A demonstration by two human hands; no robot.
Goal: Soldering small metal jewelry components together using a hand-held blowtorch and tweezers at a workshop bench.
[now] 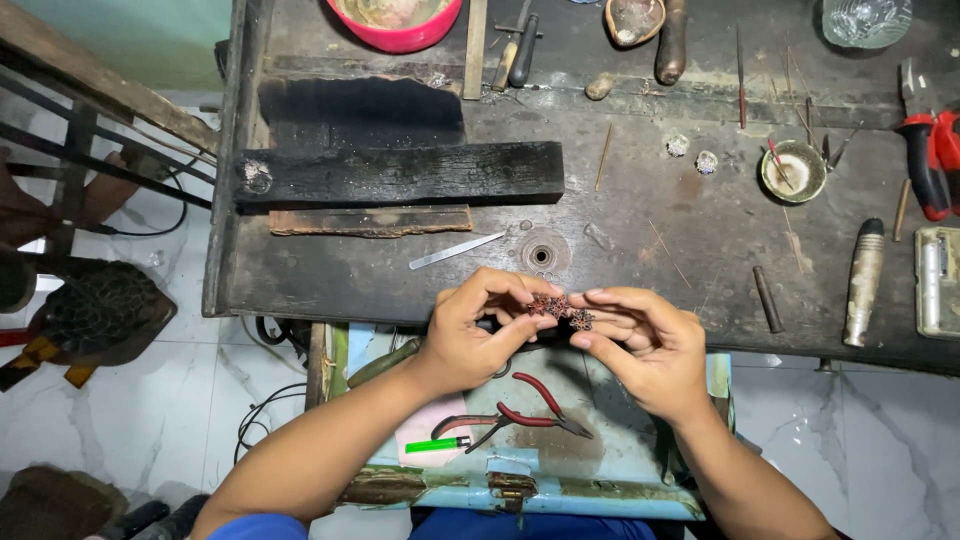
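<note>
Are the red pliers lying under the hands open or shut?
Open. The red pliers lie flat on the blue box, red handles spread apart. Both hands hold a small metal piece above.

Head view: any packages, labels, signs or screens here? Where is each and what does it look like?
None: no package, label, sign or screen shows.
Nearest to one: a green lighter on the blue box, beside red pliers, below the left hand and right hand holding a small metal piece.

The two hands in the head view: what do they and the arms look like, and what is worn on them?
The left hand and right hand are bare, without gloves, rings or a watch. The forearms are uncovered too. Short blue sleeves show only near the shoulders, at the bottom edge.
</note>
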